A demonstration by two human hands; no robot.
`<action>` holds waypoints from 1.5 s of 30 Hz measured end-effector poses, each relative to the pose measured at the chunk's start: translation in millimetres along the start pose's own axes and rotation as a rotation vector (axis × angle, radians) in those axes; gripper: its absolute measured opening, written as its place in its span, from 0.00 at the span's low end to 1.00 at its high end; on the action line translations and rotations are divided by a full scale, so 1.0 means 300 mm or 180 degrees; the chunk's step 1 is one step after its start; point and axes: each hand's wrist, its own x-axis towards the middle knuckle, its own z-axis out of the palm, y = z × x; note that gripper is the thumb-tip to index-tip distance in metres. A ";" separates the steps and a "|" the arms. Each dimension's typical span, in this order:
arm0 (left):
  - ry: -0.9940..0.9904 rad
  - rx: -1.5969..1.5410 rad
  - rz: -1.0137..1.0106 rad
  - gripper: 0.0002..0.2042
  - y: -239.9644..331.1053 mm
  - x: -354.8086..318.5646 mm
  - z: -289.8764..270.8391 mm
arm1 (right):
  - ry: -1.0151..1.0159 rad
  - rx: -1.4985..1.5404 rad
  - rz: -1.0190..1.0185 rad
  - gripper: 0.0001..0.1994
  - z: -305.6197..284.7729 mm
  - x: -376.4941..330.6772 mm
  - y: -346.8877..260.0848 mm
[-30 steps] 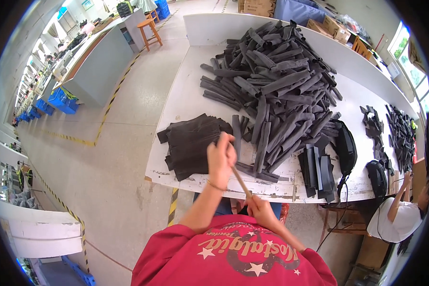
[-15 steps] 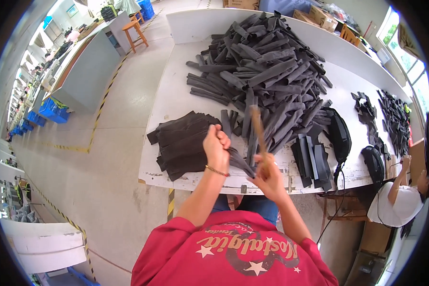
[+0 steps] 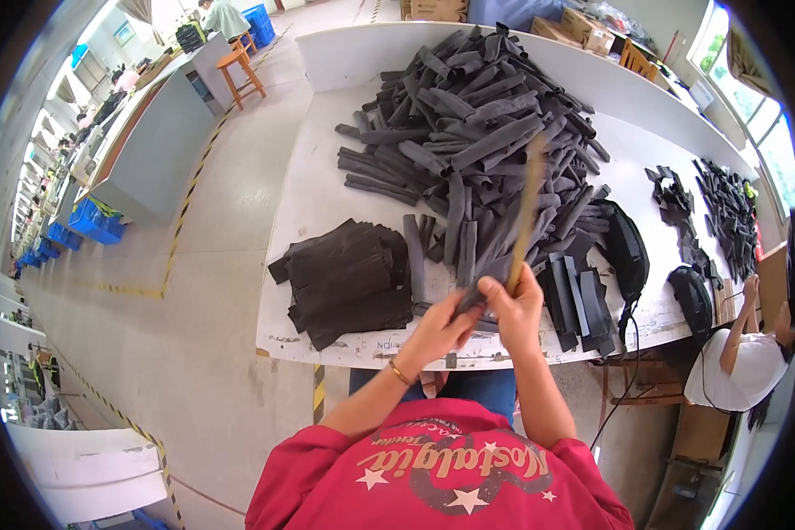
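Observation:
My right hand [image 3: 519,305] is closed around the lower end of a thin wooden stick [image 3: 529,208], which slants up and away, its far end blurred. A dark grey fabric tube [image 3: 473,299] lies between my two hands, and the right thumb presses on its upper end. My left hand [image 3: 442,334] grips the same tube lower down, fingers curled round it. How far the stick reaches into the fabric is hidden by the fingers. To the left sits a stack of flat dark fabric pieces [image 3: 349,281]. Beyond my hands rises a large heap of grey fabric tubes [image 3: 486,110].
Right of my hands lie flat dark strips [image 3: 579,300] and a black pouch [image 3: 625,247] with a cord. A white table [image 3: 318,132] with a raised back edge carries everything. At the far right a co-worker in a white top [image 3: 738,367] sits near another dark pile [image 3: 729,212].
My left hand has come down and right, close beside the right hand. My right hand has moved up and right, and the stick now leans right instead of left.

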 end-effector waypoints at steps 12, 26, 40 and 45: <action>0.0752 -0.0002 0.0291 0.17 -0.172 -0.090 -0.018 | -0.0040 0.0830 0.0326 0.07 -0.122 0.130 -0.026; 0.1488 -0.1490 0.0942 0.06 0.044 0.124 -0.034 | -0.0764 0.0143 0.0849 0.11 -0.084 0.041 0.039; 0.2646 0.3292 0.1649 0.07 -0.132 -0.097 -0.346 | -0.0617 -0.2275 -0.0813 0.09 -0.089 0.404 -0.107; 0.2460 0.3567 0.1584 0.07 -0.153 -0.061 -0.457 | -0.1672 -0.3441 -0.1651 0.08 -0.149 0.148 0.033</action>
